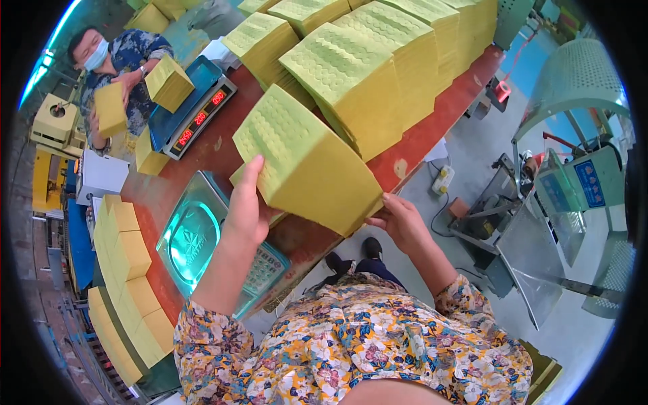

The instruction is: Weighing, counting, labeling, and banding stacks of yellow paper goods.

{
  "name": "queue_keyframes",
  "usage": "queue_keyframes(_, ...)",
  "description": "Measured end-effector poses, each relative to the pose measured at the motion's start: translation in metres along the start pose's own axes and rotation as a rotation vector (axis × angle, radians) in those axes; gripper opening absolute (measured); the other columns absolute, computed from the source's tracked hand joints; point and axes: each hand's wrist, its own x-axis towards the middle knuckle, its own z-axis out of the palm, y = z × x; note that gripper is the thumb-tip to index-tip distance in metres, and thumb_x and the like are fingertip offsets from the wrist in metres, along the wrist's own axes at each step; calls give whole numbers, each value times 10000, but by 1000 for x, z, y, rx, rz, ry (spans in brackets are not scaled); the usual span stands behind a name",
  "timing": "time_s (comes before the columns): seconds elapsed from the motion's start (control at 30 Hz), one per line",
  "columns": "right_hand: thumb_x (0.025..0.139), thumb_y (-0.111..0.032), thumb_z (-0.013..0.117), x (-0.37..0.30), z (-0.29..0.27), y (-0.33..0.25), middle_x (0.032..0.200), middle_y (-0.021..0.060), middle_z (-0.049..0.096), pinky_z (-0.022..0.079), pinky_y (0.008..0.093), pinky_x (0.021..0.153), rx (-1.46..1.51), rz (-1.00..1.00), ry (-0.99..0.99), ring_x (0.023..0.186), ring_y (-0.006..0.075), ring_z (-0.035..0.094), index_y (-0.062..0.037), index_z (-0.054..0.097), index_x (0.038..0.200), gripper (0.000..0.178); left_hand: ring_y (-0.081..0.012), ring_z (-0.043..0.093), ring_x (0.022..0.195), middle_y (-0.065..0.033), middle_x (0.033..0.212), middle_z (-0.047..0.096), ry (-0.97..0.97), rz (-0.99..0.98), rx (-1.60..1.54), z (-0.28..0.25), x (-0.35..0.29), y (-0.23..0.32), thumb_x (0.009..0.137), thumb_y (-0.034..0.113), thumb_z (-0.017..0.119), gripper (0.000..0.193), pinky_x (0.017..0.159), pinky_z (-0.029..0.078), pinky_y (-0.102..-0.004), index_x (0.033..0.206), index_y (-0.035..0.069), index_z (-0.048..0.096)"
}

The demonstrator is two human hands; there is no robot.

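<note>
- Red-brown bench (145,209) runs diagonally beyond both hands; grey floor (472,145) lies to the right, beyond the right hand.
- Left hand (246,209): closed on the left side of a yellow paper stack (324,182). Thumb presses the embossed face; the remaining fingers are mostly hidden.
- Right hand (403,219): thumb and fingertips pinch the right corner of the same stack.
- Stack position: between the two hands, tilted, near the bench edge. Contact with the bench cannot be determined.
- Embossed piles (364,61): set in rows on the bench, just beyond the held stack as seen from the hands.
- Near scale (192,236): on the bench, left of the left hand, with a shiny green-tinted pan. Left forearm partly covers its keypad.
- Far scale (201,118): beyond the left hand, toward the upper left, with a lit red display. One yellow block (169,84) sits on its blue tray (156,121).
- Co-worker (131,57): behind the far scale, wearing a mask and holding a second block (111,111).
- Side piles (128,270): left of the left hand, past the near scale.
- Perforated guard (574,74): well to the right of the right hand. Power strip (442,180): on the floor, nearer that hand.
</note>
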Motion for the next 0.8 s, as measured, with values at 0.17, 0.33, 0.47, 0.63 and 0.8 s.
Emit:
queue_keyframes(0.17, 991, -137, 499, 26, 2, -9, 1171, 149, 629, 547, 349, 858, -129, -4, 13, 1026, 220, 640, 66, 531, 1233, 317, -245, 556, 1192, -100, 1309, 555, 10, -2, 45, -1, 36, 11, 958, 440, 483, 520, 849, 536, -542, 1363, 115, 453)
queue_keyframes(0.33, 959, -139, 544, 55, 6, 2, 1107, 130, 640, 591, 325, 685, -157, 19, -10, 907, 242, 685, 61, 535, 1229, 337, -204, 641, 1039, -62, 1150, 642, 44, 146, 64, 4, 30, -1, 934, 433, 535, 469, 856, 545, -461, 1261, 97, 543)
queue_keyframes(0.47, 952, -131, 560, 68, 9, -9, 996, 152, 669, 617, 345, 673, -470, -10, 41, 816, 261, 708, 49, 570, 1139, 260, -175, 659, 891, -71, 974, 667, -2, 233, 27, -3, 49, -17, 873, 416, 602, 391, 753, 559, -412, 1076, 84, 630)
queue_keyframes(0.63, 961, -151, 568, 93, -4, -8, 734, 105, 644, 543, 273, 458, -662, -148, 93, 539, 192, 646, 2, 564, 990, 156, -271, 518, 1202, -216, 1310, 517, 226, 432, 122, 7, 89, -14, 839, 317, 592, 783, 1032, 407, -394, 1455, -33, 258)
queue_keyframes(0.8, 965, -138, 556, 91, -5, 1, 911, 116, 644, 564, 270, 633, -366, -237, 61, 779, 211, 676, 3, 540, 1039, 160, -325, 512, 1251, -254, 1325, 529, 306, 433, 165, 2, 78, -15, 842, 270, 586, 781, 1053, 397, -392, 1468, -36, 234)
